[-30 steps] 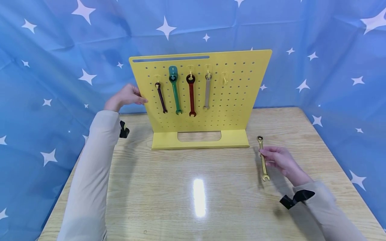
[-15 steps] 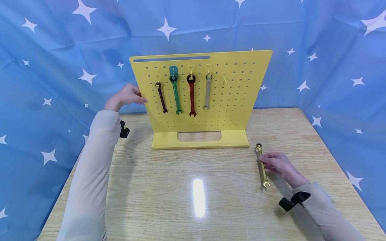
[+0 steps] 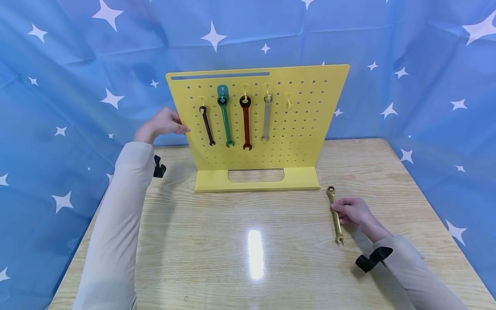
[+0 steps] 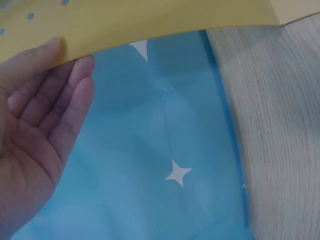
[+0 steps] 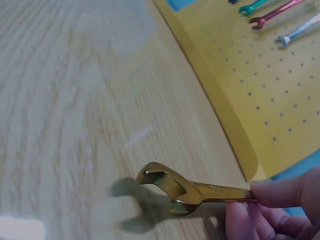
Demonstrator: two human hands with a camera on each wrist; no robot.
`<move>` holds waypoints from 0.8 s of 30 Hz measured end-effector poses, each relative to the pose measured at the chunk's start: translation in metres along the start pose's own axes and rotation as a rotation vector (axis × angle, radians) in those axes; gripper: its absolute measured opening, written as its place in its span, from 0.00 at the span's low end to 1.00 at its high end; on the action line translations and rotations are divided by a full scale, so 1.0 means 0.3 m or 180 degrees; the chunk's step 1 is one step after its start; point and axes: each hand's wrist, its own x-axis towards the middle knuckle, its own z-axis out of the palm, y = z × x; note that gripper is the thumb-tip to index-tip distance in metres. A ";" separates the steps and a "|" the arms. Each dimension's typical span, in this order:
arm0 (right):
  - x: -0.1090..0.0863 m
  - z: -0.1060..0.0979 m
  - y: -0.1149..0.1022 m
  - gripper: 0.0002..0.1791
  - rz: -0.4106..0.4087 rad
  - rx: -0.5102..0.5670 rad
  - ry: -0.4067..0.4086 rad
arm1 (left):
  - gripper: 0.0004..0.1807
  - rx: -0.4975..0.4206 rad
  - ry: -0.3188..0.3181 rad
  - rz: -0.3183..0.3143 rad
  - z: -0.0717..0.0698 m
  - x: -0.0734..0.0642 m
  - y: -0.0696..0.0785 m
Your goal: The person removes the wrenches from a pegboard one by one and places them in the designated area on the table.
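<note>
My left hand [image 3: 164, 122] pinches the left edge of a yellow pegboard [image 3: 294, 146], thumb on the front face and fingers behind, as the left wrist view shows. On its hooks hang a dark purple wrench [image 3: 207, 127], a green wrench [image 3: 226, 125], a red wrench [image 3: 246, 125] and a silver wrench [image 3: 266, 118]. To the right of the board, my right hand [image 3: 354, 212] holds a gold combination wrench [image 3: 336, 219] by the shaft between thumb and fingers. Its ring end points toward the board, its open end [image 5: 170, 187] toward me, with a shadow below on the tabletop.
A bare yellow hook [image 3: 289, 101] sits right of the silver wrench. The board's base [image 3: 255, 186] stands on a wooden table [image 3: 201, 245], with a bright reflection at its middle. A blue star-patterned cloth [image 3: 387, 51] hangs behind and at both sides.
My right hand has moved the gold wrench a little toward me and slightly left, closer to the tabletop. My left hand and the pegboard have stayed in place.
</note>
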 end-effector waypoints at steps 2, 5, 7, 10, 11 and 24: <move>-0.001 0.002 -0.001 0.03 -0.0006 -0.0062 0.0040 | 0.16 0.0005 0.0001 -0.0004 0.000 0.001 -0.002; -0.003 0.003 -0.002 0.04 0.0001 -0.0153 0.0079 | 0.16 0.0014 0.0003 -0.0004 0.000 0.003 -0.004; -0.001 0.003 -0.002 0.05 0.0013 -0.0213 0.0096 | 0.16 0.0021 0.0000 -0.0002 0.000 0.004 -0.005; 0.009 0.001 -0.001 0.06 0.0018 -0.0321 0.0133 | 0.16 0.0019 -0.0001 -0.0004 0.001 0.004 -0.004; 0.012 0.001 0.000 0.07 0.0022 -0.0359 0.0147 | 0.16 0.0014 0.0003 -0.0008 0.001 0.004 -0.004; 0.021 -0.005 -0.001 0.10 -0.0206 -0.1087 0.0331 | 0.17 -0.0039 -0.0008 -0.0056 0.002 -0.003 0.002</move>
